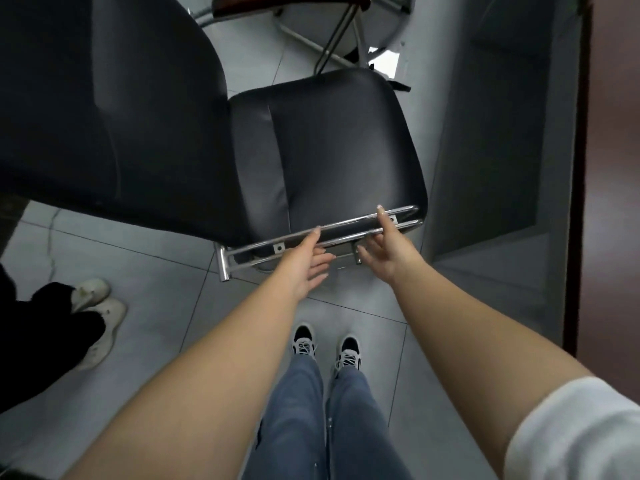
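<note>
Around you, the big black chair back [104, 116] fills the left side, and its padded leg-rest cushion [346, 143] runs out from it towards you. A second person's pale shoes [100, 306] stand on the tiled floor [156, 271] at your left, well apart from your arms. A grey cabinet [502, 150] rises close along the cushion's right edge, and a metal-legged stool [339, 26] sits beyond the cushion's far end. Nothing lies between your hands and the chrome rail [349, 223].

That rail, two parallel bars, is fixed across the near edge of the cushion, slanting up to the right. Open floor lies between it and your own trainers [304, 341]. The gap to the cabinet on the right is narrow; the left has more room.

Both your arms are stretched forward and down. Your left hand [304, 261] is spread, palm turned inward, with the thumb tip at the upper bar and the fingers straight below the rail. Your right hand [388, 251] mirrors it just beside, one fingertip raised over the upper bar, the other fingers loose beneath. Neither hand grips anything.
</note>
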{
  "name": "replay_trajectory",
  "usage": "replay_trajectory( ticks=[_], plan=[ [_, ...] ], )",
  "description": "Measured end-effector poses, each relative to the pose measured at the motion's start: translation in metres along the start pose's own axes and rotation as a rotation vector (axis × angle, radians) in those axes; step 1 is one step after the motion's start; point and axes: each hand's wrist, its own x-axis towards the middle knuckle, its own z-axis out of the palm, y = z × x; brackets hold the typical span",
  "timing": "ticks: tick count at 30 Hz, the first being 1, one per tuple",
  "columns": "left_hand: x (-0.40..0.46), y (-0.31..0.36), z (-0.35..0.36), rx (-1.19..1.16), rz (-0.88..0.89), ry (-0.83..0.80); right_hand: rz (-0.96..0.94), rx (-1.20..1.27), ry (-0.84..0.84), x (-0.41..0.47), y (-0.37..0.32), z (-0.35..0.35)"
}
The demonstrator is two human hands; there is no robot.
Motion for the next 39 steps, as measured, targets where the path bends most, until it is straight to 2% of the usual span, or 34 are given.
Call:
replay_trajectory(
  ticks=[3,9,11,20,27,35,39],
  plan=[
    [-0.003,-0.004,0.011,-0.162,-0.019,-0.032,0.014,0.158,-0.048,0.005,0.0,-0.003],
    [-0.007,-0.003,0.027,-0.699,0.014,-0.029,0.049,0.185,-0.101,-0.002,0.0,-0.001],
    [-0.007,-0.007,0.029,-0.765,0.031,-0.015,0.054,0.199,-0.096,-0.004,0.003,-0.002],
    [-0.018,-0.037,0.014,-0.76,0.031,0.061,0.12,0.23,-0.063,-0.034,0.031,-0.02],
    [-0.036,-0.063,-0.006,-0.684,0.029,0.132,0.189,0.162,0.015,-0.051,0.07,-0.031],
    [-0.041,-0.082,-0.029,-0.59,0.042,0.05,0.124,0.228,0.075,-0.068,0.099,-0.032],
    [-0.047,-0.086,-0.041,-0.453,0.06,0.004,0.075,0.227,0.101,-0.077,0.105,-0.025]
  ],
)
